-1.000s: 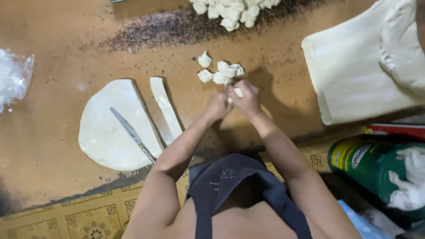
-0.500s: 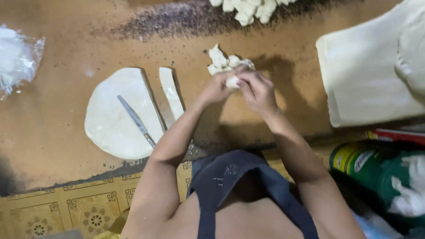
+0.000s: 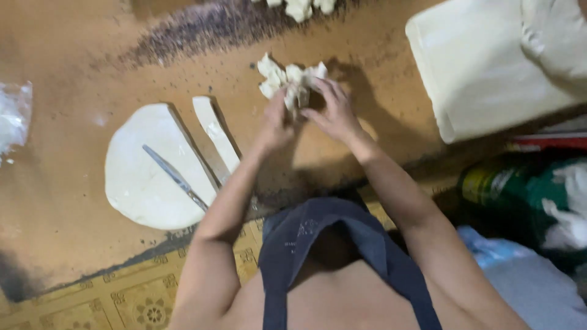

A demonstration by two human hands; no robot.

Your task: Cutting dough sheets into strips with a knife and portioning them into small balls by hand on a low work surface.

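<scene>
Knife (image 3: pixel 175 177) on dough round (image 3: pixel 147 168); cut strip (image 3: pixel 216 131) beside; folded cloth (image 3: pixel 489 67) right; plastic bag (image 3: pixel 13 116) left.

— Which packages are seen?
— A crumpled clear plastic bag (image 3: pixel 13 119) is laid at the far left edge; a green cylindrical container with a yellow-banded label (image 3: pixel 489 183) is lying at the lower right

A small piece of white dough (image 3: pixel 298 96) sits pinched between the fingertips of both hands, just above the middle of the frame, soft and irregular in shape. It touches a little heap of similar cut dough pieces (image 3: pixel 282 75) lying on the brown table directly above it, lumpy, pale and crowded close together, some overlapping one another.
</scene>
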